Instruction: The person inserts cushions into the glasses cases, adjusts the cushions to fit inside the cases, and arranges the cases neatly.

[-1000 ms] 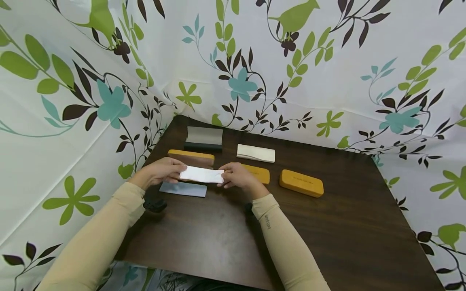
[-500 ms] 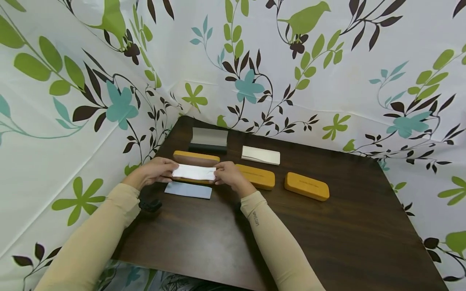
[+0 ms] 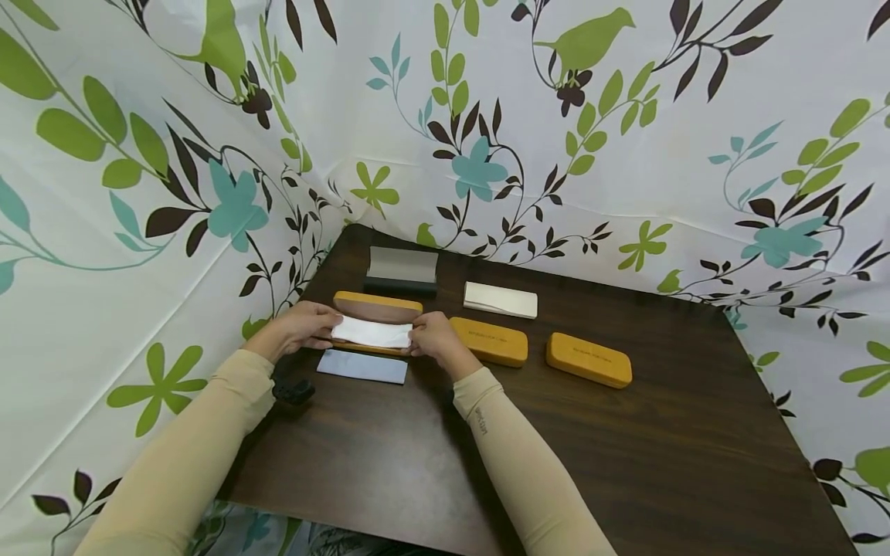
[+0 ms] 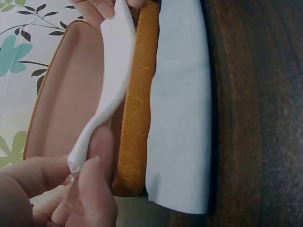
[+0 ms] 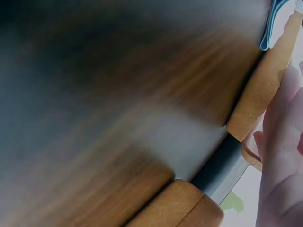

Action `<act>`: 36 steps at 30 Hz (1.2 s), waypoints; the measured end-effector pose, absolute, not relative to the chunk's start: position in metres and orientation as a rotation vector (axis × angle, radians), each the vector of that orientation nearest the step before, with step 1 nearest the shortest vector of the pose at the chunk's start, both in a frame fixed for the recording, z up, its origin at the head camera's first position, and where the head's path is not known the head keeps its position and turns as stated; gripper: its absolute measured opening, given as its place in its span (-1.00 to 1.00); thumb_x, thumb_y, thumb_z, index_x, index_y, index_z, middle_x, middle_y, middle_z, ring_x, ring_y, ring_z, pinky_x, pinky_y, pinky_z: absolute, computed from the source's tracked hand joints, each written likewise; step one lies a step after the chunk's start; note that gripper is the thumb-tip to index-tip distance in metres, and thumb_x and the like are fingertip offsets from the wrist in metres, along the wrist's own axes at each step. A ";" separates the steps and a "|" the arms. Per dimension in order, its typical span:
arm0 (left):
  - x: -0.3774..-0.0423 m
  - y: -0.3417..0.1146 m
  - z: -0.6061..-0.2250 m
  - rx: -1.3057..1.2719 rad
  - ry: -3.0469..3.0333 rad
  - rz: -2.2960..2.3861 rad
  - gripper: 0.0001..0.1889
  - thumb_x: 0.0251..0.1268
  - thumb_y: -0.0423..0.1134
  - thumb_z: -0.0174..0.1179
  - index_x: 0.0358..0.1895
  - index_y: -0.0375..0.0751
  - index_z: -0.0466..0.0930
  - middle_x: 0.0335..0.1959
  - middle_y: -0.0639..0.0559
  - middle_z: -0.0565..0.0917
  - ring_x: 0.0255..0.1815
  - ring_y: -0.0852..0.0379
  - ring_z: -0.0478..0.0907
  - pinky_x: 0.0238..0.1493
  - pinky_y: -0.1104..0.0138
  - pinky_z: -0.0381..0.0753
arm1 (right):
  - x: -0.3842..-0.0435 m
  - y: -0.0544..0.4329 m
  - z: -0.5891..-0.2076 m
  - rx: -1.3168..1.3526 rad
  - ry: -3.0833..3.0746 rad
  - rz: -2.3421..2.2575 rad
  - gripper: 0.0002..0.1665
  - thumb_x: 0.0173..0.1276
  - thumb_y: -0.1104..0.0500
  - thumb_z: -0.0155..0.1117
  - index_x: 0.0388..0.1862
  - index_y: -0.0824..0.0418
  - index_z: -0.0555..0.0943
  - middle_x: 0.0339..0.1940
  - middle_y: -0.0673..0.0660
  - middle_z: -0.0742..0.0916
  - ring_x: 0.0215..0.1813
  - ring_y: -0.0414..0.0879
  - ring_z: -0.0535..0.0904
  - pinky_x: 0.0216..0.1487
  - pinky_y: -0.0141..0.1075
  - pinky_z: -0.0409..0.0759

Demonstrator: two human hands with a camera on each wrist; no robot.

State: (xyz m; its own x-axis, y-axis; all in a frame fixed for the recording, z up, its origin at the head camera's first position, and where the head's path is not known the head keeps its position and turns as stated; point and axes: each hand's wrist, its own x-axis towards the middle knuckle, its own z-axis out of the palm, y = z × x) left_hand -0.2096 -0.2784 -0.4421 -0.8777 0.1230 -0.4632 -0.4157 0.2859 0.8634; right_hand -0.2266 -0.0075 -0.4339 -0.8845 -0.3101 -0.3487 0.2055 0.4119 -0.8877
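Note:
A folded white cloth [image 3: 371, 333] stretches between my two hands, low over an open yellow eyeglass case [image 3: 378, 307]. My left hand [image 3: 302, 326] pinches its left end between thumb and fingers. At the opposite end, my right hand [image 3: 436, 340] grips the cloth. In the left wrist view the white cloth [image 4: 116, 61] bows and twists along the tray, beside the case's pinkish raised lid [image 4: 66, 99]. The case's front wall [image 4: 137, 109] shows along its near side. Right in front of it lies a folded light blue cloth [image 3: 363, 367].
Two shut yellow cases [image 3: 490, 341] stand to the right, the farther one [image 3: 589, 361] apart from the other. Behind are an open grey and black case [image 3: 401, 268] and a folded cream-coloured piece [image 3: 501, 300]. A patterned curtain [image 3: 542, 170] borders the dark table [image 3: 626, 455].
Both hands have carried the white cloth a little left and down, from above the case into its opening. The head view has shifted slightly.

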 end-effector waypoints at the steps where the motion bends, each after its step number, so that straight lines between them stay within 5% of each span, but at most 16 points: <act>1: -0.209 -0.278 -0.442 -0.264 2.119 1.622 -0.38 0.59 -0.21 0.06 0.49 -0.57 0.16 0.06 -0.23 0.53 -0.16 0.16 0.61 -0.12 0.33 0.73 | -0.226 -0.009 -0.434 -0.088 2.209 -1.483 -0.46 0.50 0.45 0.12 0.42 0.54 0.36 -0.05 0.40 0.71 -0.30 0.02 0.78 -0.30 -0.30 0.73; 6: -0.206 -0.278 -0.443 -0.252 2.150 1.593 -0.41 0.61 -0.22 0.02 0.48 -0.58 0.17 0.26 -0.40 0.46 -0.05 0.09 0.63 -0.09 0.30 0.73 | -0.223 -0.012 -0.433 -0.092 2.222 -1.481 -0.47 0.49 0.46 0.09 0.41 0.54 0.37 -0.17 0.38 0.73 -0.34 0.01 0.77 -0.32 -0.29 0.73; 16: -0.204 -0.272 -0.438 -0.182 2.185 1.548 -0.41 0.61 -0.20 -0.01 0.49 -0.56 0.16 0.22 -0.42 0.54 -0.08 0.09 0.71 -0.11 0.26 0.74 | -0.221 -0.006 -0.437 -0.100 2.274 -1.442 -0.58 0.55 0.35 0.05 0.33 0.40 0.53 -0.07 0.29 0.68 -0.38 -0.05 0.73 -0.22 -0.22 0.73; 25: -0.203 -0.269 -0.431 -0.196 2.131 1.592 -0.37 0.64 -0.20 -0.05 0.53 -0.56 0.03 0.36 -0.48 0.37 0.10 -0.06 0.64 -0.03 0.26 0.72 | -0.218 -0.001 -0.434 -0.215 2.353 -1.321 -0.67 0.60 0.18 0.13 0.10 0.32 0.72 -0.39 0.17 0.72 -0.33 -0.08 0.67 -0.22 -0.23 0.66; 32: -0.203 -0.270 -0.432 -0.241 2.140 1.674 -0.41 0.62 -0.24 -0.01 0.52 -0.53 0.10 0.40 -0.47 0.35 0.37 -0.28 0.43 0.06 0.23 0.68 | -0.217 -0.002 -0.435 -0.207 2.400 -1.300 -0.67 0.58 0.19 0.14 0.15 0.30 0.70 -0.27 0.18 0.73 -0.32 -0.06 0.63 -0.41 -0.37 0.47; 36: -0.203 -0.271 -0.437 -0.277 2.160 1.695 -0.44 0.58 -0.28 0.05 0.49 -0.49 0.18 0.31 -0.42 0.42 0.21 -0.18 0.56 0.00 0.27 0.70 | -0.216 -0.003 -0.435 -0.225 2.415 -1.291 -0.66 0.59 0.20 0.13 0.18 0.30 0.69 -0.08 0.22 0.72 -0.22 -0.01 0.69 -0.36 -0.35 0.50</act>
State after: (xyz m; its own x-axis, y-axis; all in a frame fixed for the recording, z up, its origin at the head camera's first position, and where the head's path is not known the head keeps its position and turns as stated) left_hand -0.2032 -0.2708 -0.4370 -0.9084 0.0780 -0.4107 -0.3804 0.2530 0.8895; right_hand -0.2157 -0.0033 -0.4347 -0.9105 -0.3186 -0.2636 0.0423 0.5622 -0.8259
